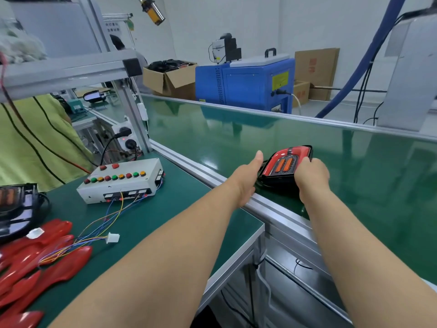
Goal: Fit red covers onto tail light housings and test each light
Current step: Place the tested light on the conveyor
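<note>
A tail light (287, 163) with its red cover fitted and two orange strips sits on the green conveyor belt (236, 138), just past the aluminium rail. My right hand (312, 176) grips its right side, fingers curled over the edge. My left hand (248, 176) is at its left side with the thumb straight; its fingers are hidden below. Loose red covers (40, 263) lie piled at the bench's near left. A white test box (123, 179) with coloured buttons stands on the bench, its wired white connector (113, 237) lying loose. Another housing (16, 207) sits far left.
An aluminium rail (260, 204) separates the green bench (151, 223) from the conveyor. A person in a yellow-green shirt (35, 143) stands at left under a metal frame. A blue machine (246, 84) and cardboard boxes (170, 79) stand beyond the conveyor.
</note>
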